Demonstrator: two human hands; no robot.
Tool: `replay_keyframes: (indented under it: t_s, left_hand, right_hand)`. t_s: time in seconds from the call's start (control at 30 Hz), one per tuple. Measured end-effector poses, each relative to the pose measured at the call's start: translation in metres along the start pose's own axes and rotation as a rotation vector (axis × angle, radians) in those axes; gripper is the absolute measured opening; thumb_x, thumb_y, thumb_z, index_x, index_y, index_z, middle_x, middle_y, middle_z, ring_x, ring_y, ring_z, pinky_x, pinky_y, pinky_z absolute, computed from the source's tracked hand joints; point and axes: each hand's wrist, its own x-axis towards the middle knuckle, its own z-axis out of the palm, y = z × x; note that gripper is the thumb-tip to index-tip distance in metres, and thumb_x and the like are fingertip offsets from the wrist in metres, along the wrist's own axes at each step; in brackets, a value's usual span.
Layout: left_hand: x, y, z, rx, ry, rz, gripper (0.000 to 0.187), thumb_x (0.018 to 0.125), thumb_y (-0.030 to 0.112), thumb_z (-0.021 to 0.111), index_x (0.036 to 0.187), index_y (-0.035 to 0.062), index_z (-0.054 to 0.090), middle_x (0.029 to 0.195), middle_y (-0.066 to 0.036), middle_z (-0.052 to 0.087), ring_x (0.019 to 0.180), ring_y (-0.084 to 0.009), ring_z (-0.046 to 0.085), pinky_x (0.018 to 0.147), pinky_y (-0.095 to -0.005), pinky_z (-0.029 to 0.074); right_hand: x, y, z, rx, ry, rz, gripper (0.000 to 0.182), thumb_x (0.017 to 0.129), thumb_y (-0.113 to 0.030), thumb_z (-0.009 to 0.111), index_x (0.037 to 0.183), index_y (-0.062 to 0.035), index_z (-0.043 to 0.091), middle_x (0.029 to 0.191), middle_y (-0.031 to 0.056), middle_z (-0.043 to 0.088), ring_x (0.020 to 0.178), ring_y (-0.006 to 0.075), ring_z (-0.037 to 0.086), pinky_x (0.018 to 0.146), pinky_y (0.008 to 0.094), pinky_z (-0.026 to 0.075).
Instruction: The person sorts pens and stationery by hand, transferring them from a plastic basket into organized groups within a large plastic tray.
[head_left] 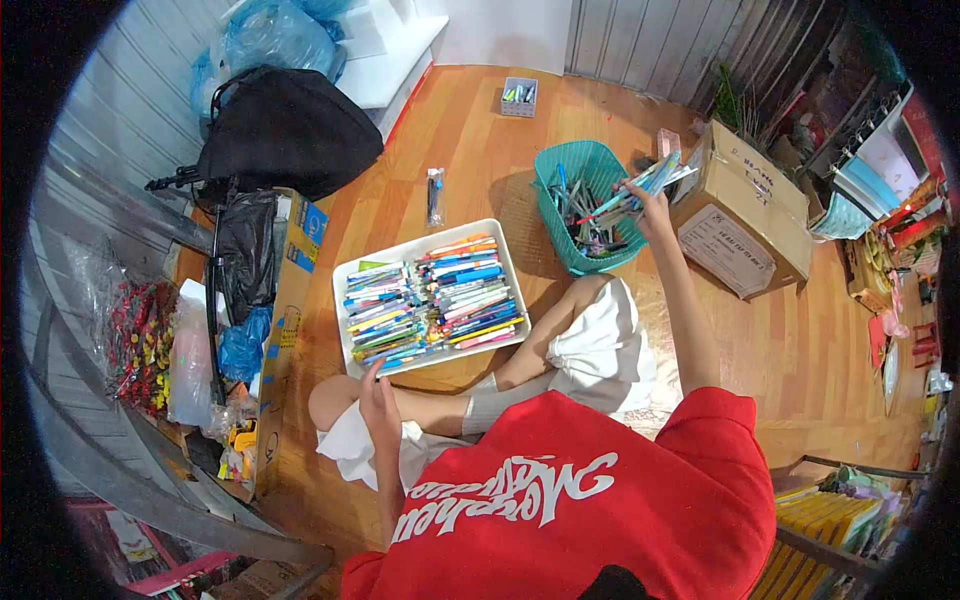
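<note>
My right hand (pixel 652 208) is closed round a bunch of pens (pixel 655 180), held above the right side of a teal plastic basket (pixel 560 235). More pens (pixel 575 200) lie loosely inside that basket. In front of my crossed legs sits a white tray (pixel 345 300), filled with two columns of pens (pixel 470 290) laid side by side. My left hand (pixel 378 398) is held near the tray's front left corner, fingers stretched out and holding nothing.
A cardboard box (pixel 745 215) stands right of the basket. Farther off is a small grey basket (pixel 519 97) with pens. A packet of pens (pixel 435 197) lies on the wooden floor behind the tray. A black bag (pixel 285 130) and an open carton (pixel 285 330) are at left.
</note>
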Motion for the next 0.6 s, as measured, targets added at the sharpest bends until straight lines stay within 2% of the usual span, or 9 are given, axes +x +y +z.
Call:
replay_keyframes:
  t_s: [0.1,0.17,0.23,0.3,0.37,0.43,0.57,0.6]
  left_hand:
    - [0.008,0.01,0.015,-0.251,-0.019,-0.071,0.029,0.095,0.009,0.042,0.121,-0.0045,0.048,0.12,-0.014,0.055,0.116,-0.0216,0.049,0.1,-0.0318,0.034]
    - [0.015,0.022,0.031,-0.516,-0.021,-0.151,0.03,0.096,0.011,0.042,0.121,-0.0053,0.047,0.12,-0.015,0.055,0.115,-0.0205,0.049,0.1,-0.0309,0.034]
    - [0.023,0.031,0.053,-0.647,-0.109,-0.241,0.035,0.097,0.018,0.041,0.125,-0.0032,0.044,0.123,-0.015,0.052,0.116,-0.0211,0.049,0.101,-0.0322,0.034]
    - [0.032,0.052,0.077,-0.876,-0.282,-0.381,0.043,0.097,0.027,0.04,0.129,-0.0026,0.039,0.127,-0.017,0.049,0.121,-0.0236,0.046,0.103,-0.0344,0.035]
    - [0.042,0.059,0.104,-1.142,-0.431,-0.597,0.052,0.095,0.037,0.041,0.129,-0.0021,0.04,0.127,-0.017,0.05,0.12,-0.0247,0.046,0.103,-0.0363,0.035]
    - [0.048,0.073,0.119,-1.405,-0.508,-0.805,0.055,0.093,0.044,0.043,0.128,0.0006,0.042,0.124,-0.015,0.052,0.118,-0.0246,0.048,0.103,-0.042,0.035]
    - [0.043,0.095,0.113,-1.486,-0.644,-0.923,0.048,0.093,0.042,0.043,0.127,0.0086,0.044,0.121,-0.008,0.055,0.114,-0.0251,0.051,0.098,-0.0499,0.038]
    - [0.04,0.091,0.111,-1.516,-0.657,-0.918,0.047,0.093,0.042,0.043,0.127,0.0089,0.044,0.121,-0.008,0.055,0.113,-0.0254,0.051,0.098,-0.0495,0.038]
  right_hand:
    - [-0.012,-0.012,0.011,-0.049,-0.035,0.021,0.028,0.082,-0.002,0.06,0.106,-0.0001,0.048,0.097,0.0132,0.062,0.091,0.0265,0.063,0.076,0.0394,0.054]
    - [-0.045,-0.043,0.052,-0.067,-0.071,0.053,0.023,0.082,-0.001,0.059,0.103,-0.0009,0.05,0.096,0.0118,0.061,0.093,0.027,0.063,0.079,0.0402,0.054]
    - [-0.08,-0.067,0.093,-0.002,-0.141,0.094,0.024,0.082,-0.001,0.059,0.104,-0.0023,0.049,0.096,0.0114,0.061,0.093,0.0258,0.063,0.079,0.0386,0.054]
    - [-0.11,-0.079,0.125,0.037,-0.223,0.146,0.026,0.082,-0.001,0.06,0.105,-0.0031,0.048,0.096,0.0111,0.061,0.093,0.0247,0.063,0.078,0.0375,0.054]
    - [-0.133,-0.084,0.149,0.049,-0.318,0.204,0.028,0.081,0.0,0.06,0.106,-0.0032,0.048,0.096,0.0108,0.061,0.092,0.0237,0.063,0.078,0.037,0.054]
    - [-0.151,-0.084,0.168,0.04,-0.396,0.299,0.032,0.081,-0.002,0.061,0.109,-0.0047,0.045,0.095,0.0101,0.06,0.091,0.0249,0.063,0.078,0.039,0.054]
    - [-0.173,-0.076,0.193,-0.004,-0.507,0.433,0.035,0.08,-0.002,0.062,0.11,-0.0047,0.044,0.094,0.0113,0.06,0.088,0.0247,0.063,0.077,0.0383,0.054]
    - [-0.176,-0.076,0.198,-0.003,-0.541,0.463,0.035,0.08,-0.002,0.062,0.11,-0.0045,0.044,0.094,0.0115,0.06,0.087,0.0245,0.063,0.077,0.0379,0.053]
